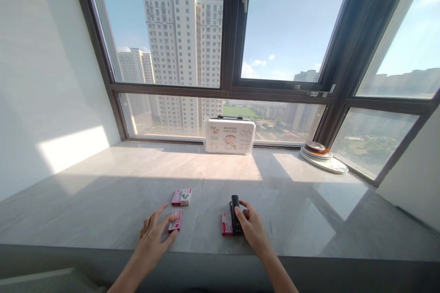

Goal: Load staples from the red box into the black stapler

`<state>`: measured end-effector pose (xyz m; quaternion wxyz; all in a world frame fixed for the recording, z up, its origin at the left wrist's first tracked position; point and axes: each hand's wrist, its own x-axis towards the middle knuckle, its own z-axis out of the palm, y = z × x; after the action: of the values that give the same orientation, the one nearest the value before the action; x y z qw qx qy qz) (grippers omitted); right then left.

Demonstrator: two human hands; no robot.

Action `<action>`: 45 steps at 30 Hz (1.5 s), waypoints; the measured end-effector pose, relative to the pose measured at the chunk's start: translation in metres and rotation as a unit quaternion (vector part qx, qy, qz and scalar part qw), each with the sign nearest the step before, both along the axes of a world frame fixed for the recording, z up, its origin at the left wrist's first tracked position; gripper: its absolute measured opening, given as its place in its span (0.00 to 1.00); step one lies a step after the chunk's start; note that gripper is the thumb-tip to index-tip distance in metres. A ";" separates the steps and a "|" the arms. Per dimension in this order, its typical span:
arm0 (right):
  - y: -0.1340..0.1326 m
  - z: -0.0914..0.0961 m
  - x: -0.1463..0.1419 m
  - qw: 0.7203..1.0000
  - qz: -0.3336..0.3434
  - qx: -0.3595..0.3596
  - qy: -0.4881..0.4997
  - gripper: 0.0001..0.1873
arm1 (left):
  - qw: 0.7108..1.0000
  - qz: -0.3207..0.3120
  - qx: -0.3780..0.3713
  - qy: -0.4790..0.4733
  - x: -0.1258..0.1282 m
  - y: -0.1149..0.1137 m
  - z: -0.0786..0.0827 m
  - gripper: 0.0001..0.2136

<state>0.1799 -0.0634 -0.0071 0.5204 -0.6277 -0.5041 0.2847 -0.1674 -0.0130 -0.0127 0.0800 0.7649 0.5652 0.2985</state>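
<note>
My left hand (155, 234) has its thumb and a fingertip on a small red-and-white staple box (176, 220), which lies flat near the counter's front edge. Just beyond it are similar boxes (181, 197) set side by side, one with a dark picture on its white top. In my right hand (253, 226) is a black stapler (235, 216), gripped between thumb and fingers. Touching or very close to the stapler's left side is another red-and-white box (226, 224). The fingertips behind the stapler are partly hidden.
A white carry case (229, 136) with cartoon prints and a dark handle stands against the window. Stacked plates (318, 155) sit in the back right corner. The marbled counter (113, 201) ends at a front edge close to my wrists, with a white wall (41, 78) on the left.
</note>
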 end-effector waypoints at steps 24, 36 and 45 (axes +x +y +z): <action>0.003 0.000 0.001 0.999 0.012 0.005 -0.042 0.31 | 0.953 -0.274 -0.044 -0.124 0.148 -0.002 0.038 0.31; -0.003 0.008 -0.005 0.999 -0.013 0.003 -0.030 0.31 | 0.999 -0.047 0.012 0.009 -0.011 0.075 -0.007 0.18; -0.001 0.005 -0.004 0.999 0.004 -0.011 -0.043 0.32 | 0.975 -0.170 -0.084 -0.116 0.028 0.005 0.021 0.22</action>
<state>0.1754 -0.0645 -0.0018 0.4906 -0.6431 -0.5249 0.2651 -0.1395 -0.0084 0.0084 0.2585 0.8006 0.4364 0.3190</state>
